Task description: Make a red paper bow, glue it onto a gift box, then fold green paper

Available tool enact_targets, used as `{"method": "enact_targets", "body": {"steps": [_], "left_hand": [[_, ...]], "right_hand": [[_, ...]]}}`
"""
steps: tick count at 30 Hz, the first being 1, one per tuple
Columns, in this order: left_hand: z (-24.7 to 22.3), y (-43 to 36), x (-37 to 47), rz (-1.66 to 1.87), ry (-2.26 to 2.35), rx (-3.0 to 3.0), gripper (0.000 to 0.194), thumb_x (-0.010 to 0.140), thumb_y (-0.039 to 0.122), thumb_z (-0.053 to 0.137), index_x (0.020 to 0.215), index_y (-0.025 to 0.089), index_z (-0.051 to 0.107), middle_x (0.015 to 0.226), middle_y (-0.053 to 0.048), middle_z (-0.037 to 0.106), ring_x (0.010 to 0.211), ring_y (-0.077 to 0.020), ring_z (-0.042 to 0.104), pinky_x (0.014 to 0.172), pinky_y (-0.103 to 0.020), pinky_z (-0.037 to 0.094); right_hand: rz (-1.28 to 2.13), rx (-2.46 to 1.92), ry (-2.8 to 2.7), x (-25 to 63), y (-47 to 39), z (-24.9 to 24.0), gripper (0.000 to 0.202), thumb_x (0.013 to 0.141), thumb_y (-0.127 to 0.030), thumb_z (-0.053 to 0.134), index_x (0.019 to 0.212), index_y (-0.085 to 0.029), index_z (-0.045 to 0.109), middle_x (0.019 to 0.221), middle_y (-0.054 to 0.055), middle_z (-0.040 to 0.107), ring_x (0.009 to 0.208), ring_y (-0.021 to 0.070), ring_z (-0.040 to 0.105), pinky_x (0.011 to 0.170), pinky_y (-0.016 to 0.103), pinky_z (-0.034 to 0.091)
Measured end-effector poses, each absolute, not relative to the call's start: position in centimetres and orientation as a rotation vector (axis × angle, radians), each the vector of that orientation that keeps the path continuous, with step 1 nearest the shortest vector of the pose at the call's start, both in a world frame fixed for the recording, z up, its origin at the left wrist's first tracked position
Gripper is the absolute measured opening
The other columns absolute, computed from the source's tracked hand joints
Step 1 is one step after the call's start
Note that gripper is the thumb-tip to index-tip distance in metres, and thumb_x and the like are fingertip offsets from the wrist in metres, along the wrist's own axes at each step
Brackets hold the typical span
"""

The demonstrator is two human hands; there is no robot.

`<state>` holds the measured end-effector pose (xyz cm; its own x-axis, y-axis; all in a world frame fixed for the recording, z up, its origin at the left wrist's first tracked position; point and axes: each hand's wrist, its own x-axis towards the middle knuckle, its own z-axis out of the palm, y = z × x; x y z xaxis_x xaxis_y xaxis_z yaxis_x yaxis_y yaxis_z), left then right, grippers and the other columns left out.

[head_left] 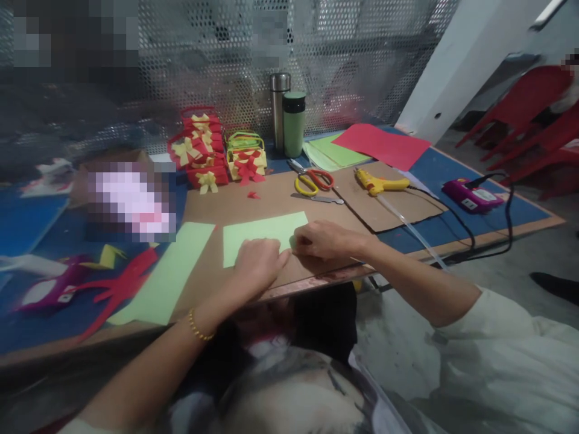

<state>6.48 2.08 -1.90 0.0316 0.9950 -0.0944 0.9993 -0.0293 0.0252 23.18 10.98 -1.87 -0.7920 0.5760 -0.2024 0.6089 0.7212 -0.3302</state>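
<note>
A light green sheet of paper lies on brown cardboard at the table's front edge. My left hand is closed at the sheet's near edge, its fingers curled down over the paper. At the right end of the same sheet, my right hand is closed with its fingers bent against the paper. The thumbs nearly meet at the front edge, and the fingertips are partly hidden. A longer light green strip rests to the left of my left hand.
Beyond my hands lie scissors and a yellow glue gun on the cardboard. Small red boxes with bows, yellow-green baskets and a green tumbler stand at the back. A purple power socket sits right.
</note>
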Motion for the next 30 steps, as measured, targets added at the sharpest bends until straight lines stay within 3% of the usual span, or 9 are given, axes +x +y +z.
{"method": "enact_targets", "body": {"steps": [4,9,22,30], "left_hand": [[-1.1,1.6,6.5,-0.108,2.106,2.167,0.039,0.1,0.042,0.05,0.08,0.018,0.074,0.08,-0.013,0.076,0.078,-0.0275,0.068,0.068,-0.036,0.036],[0.1,0.8,5.8,-0.087,2.084,2.085,0.038,0.1,0.036,0.048,0.075,0.018,0.071,0.076,-0.011,0.073,0.07,-0.0228,0.062,0.066,-0.034,0.031],[-0.2,-1.9,-1.0,-0.177,2.178,1.961,0.039,0.098,0.035,0.042,0.063,0.022,0.053,0.069,-0.006,0.067,0.065,-0.0206,0.056,0.061,-0.032,0.027],[0.6,-3.4,-3.0,-0.378,2.262,2.141,0.035,0.098,0.029,0.042,0.074,0.019,0.065,0.08,-0.012,0.073,0.078,-0.0272,0.067,0.067,-0.035,0.038]], "right_hand": [[-0.518,0.95,2.849,23.2,10.7,-1.6,0.019,0.096,-0.029,0.058,0.101,-0.019,0.073,0.096,0.009,0.077,0.085,0.0198,0.067,0.062,0.027,0.031],[-0.424,0.936,2.858,23.3,10.5,-1.6,0.024,0.099,-0.034,0.055,0.103,-0.018,0.072,0.099,0.01,0.078,0.086,0.021,0.068,0.062,0.029,0.03],[-0.435,1.009,2.827,23.2,10.5,-1.8,0.025,0.099,-0.038,0.054,0.096,-0.02,0.071,0.091,0.009,0.075,0.079,0.0198,0.064,0.061,0.029,0.028],[-0.545,1.013,2.849,23.4,10.9,-2.5,0.022,0.095,-0.037,0.058,0.091,-0.019,0.07,0.082,0.006,0.073,0.07,0.0167,0.06,0.059,0.027,0.028]]}}
